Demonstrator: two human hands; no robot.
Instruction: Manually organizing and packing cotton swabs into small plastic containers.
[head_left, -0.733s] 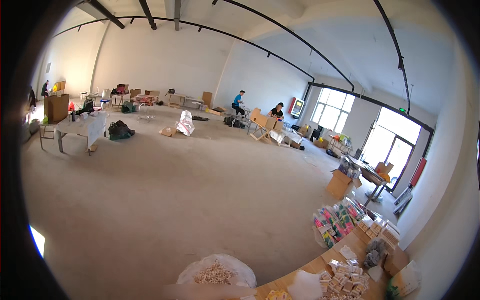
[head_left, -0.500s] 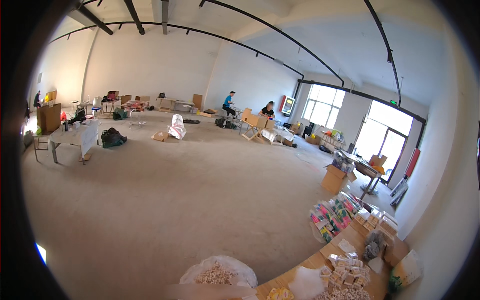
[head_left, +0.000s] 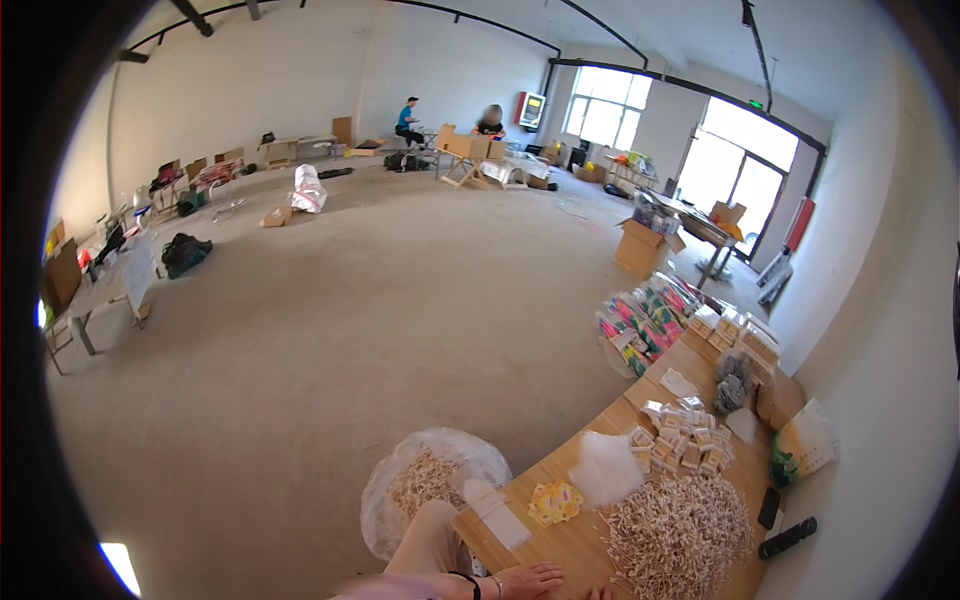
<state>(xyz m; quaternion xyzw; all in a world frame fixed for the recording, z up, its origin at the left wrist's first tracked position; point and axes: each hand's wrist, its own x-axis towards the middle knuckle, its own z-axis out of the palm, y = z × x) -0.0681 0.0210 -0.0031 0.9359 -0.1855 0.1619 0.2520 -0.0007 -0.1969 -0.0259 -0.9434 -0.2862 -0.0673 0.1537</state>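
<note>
My left hand [head_left: 530, 580] lies flat on the near edge of the wooden table [head_left: 545, 548], fingers stretched out, with a dark band at its wrist. Of my right hand [head_left: 600, 593] only fingertips show at the lower edge of the view, so its grip is hidden. Just beyond it spreads a big heap of short pale sticks [head_left: 680, 535]. Yellow printed cards [head_left: 555, 503] and a white translucent sheet stack [head_left: 607, 470] lie near the heap. Clear strips [head_left: 495, 512] rest at the table's left edge. Farther back are several small packed boxes [head_left: 685, 437].
A plastic sack [head_left: 378, 500] of similar sticks stands on the floor left of the table. Along the wall side are a black phone [head_left: 769, 507] and a black cylinder [head_left: 788, 538]. Colourful packets [head_left: 640, 325] and an open carton [head_left: 640, 248] lie beyond. Two people sit far off.
The view has tipped downward, bringing the near table, the stick heap and my hands into sight. My left hand now shows resting on the table.
</note>
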